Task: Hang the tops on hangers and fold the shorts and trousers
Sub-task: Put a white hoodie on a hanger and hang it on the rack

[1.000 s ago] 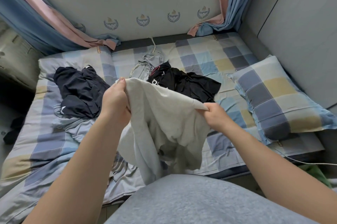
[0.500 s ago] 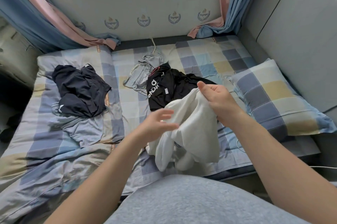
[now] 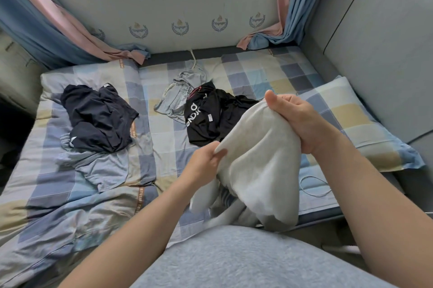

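A cream-white garment (image 3: 260, 166) hangs bunched above the near edge of the bed. My right hand (image 3: 295, 119) grips its top edge, thumb up. My left hand (image 3: 206, 159) pinches a lower edge of the same cloth. On the checked bedsheet (image 3: 164, 128) lie a black garment with white lettering (image 3: 210, 116), a pale grey garment with a drawstring (image 3: 180, 93), a dark navy garment (image 3: 98, 116) and a light blue-grey one (image 3: 103, 168) under it. No hanger is in view.
A checked pillow (image 3: 356, 123) lies at the right against the grey padded wall (image 3: 375, 41). Curtains (image 3: 46, 30) hang at both back corners. A thin white cable (image 3: 314, 187) loops on the bed's right edge. My grey-clad body fills the bottom.
My left hand let go of the white garment's top, dropped lower and took hold of a lower edge. My right hand rose and moved right with the cloth.
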The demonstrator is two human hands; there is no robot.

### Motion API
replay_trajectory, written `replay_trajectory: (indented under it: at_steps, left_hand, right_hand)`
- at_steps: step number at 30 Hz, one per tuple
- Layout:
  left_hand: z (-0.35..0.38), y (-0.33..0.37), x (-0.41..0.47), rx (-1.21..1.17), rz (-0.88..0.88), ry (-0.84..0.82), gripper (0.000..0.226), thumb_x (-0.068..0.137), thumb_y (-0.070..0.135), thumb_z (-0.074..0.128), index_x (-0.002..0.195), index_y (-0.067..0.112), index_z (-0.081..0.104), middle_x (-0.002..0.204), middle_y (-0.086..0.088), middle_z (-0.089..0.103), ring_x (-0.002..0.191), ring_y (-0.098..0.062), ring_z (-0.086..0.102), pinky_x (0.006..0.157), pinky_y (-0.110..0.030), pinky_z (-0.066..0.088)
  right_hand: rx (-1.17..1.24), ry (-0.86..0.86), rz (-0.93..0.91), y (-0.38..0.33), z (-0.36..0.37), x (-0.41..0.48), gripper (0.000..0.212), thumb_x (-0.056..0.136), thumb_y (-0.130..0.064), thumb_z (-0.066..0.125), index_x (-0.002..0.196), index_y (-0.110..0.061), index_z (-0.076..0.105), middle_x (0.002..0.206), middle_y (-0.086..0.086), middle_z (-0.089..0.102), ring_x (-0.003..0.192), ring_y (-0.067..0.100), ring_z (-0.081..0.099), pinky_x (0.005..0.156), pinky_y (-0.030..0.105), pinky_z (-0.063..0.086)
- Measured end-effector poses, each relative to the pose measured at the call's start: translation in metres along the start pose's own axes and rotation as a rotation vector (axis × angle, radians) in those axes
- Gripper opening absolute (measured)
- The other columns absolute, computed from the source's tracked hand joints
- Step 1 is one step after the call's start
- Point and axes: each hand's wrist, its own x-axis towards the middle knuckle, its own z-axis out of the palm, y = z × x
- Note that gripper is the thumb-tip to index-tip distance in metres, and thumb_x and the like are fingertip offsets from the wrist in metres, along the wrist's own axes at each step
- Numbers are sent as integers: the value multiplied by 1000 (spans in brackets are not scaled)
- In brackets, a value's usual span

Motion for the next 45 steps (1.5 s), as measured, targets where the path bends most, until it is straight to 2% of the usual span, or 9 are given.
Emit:
replay_trajectory:
  at_steps: [9, 13, 15, 22, 27, 30, 37, 41, 45]
  left_hand:
    - [-43, 18, -1, -395, -136, 171, 31, 106, 23, 44, 89, 1, 58, 72, -8, 51, 65, -17, 47, 61, -33, 37]
    - [-55, 37, -5, -728, -223, 165, 31, 107, 22, 44, 93, 18, 72, 85, -5, 75, 75, -17, 70, 67, -33, 59]
    - [-61, 45, -7, -822, -253, 155, 31, 107, 19, 44, 94, 14, 72, 83, -7, 75, 69, -18, 72, 59, -30, 60]
    - [-70, 75, -17, -977, -275, 205, 27, 104, 22, 51, 87, 12, 68, 71, -6, 70, 61, -17, 68, 57, -30, 58]
    - [-82, 90, -19, -1102, -246, 222, 25, 103, 31, 54, 88, 13, 64, 68, -5, 65, 61, -17, 65, 62, -32, 56]
    - [-87, 92, -14, -1125, -254, 297, 27, 103, 28, 55, 81, 13, 63, 65, -5, 64, 60, -18, 66, 60, -32, 58]
    - [-113, 47, -6, -878, -301, 493, 19, 104, 26, 51, 96, 21, 68, 95, 1, 66, 93, -17, 61, 83, -36, 49]
    - [-107, 31, -3, -598, -355, 303, 55, 96, 31, 66, 147, 18, 47, 141, -2, 55, 122, -19, 52, 94, -32, 42]
    - [-78, 28, -7, -443, -325, 39, 66, 90, 29, 72, 148, 18, 44, 142, -2, 56, 108, -10, 60, 78, -22, 46]
  right_hand:
    - [-188, 472, -45, 10, -45, 23, 73, 89, -56, 66, 85, 16, 51, 75, 13, 41, 71, 30, 38, 65, 40, 38]
    - [-401, 601, -29, 33, -39, 36, 28, 98, -24, 64, 89, 2, 67, 83, 6, 62, 78, 20, 56, 77, 37, 49]
    - [-477, 531, -22, 45, -26, 33, 7, 95, -14, 66, 101, -18, 69, 98, -6, 68, 94, 11, 64, 85, 26, 50]
    - [-466, -140, 247, 112, 26, 9, 44, 87, -21, 77, 126, -23, 59, 125, -2, 65, 116, 9, 62, 93, 27, 51]
    - [-518, -165, 289, 146, 45, 11, 62, 84, -21, 79, 133, -37, 45, 127, -11, 59, 112, -5, 57, 89, 22, 51]
    - [-768, -9, 286, 155, 39, 22, 9, 95, -25, 62, 103, -20, 64, 104, 2, 66, 96, 19, 59, 74, 31, 42]
    - [-694, 241, 219, 133, 0, 29, 40, 98, -18, 62, 71, 6, 48, 67, 10, 44, 67, 19, 41, 63, 34, 26]
    - [-560, 298, 131, 110, 1, 33, 39, 98, -19, 62, 65, -6, 45, 51, -2, 34, 48, 10, 30, 49, 27, 23]
    - [-243, 341, 186, 92, 7, 32, 39, 101, -18, 59, 85, 18, 57, 71, 12, 49, 64, 23, 42, 61, 33, 35]
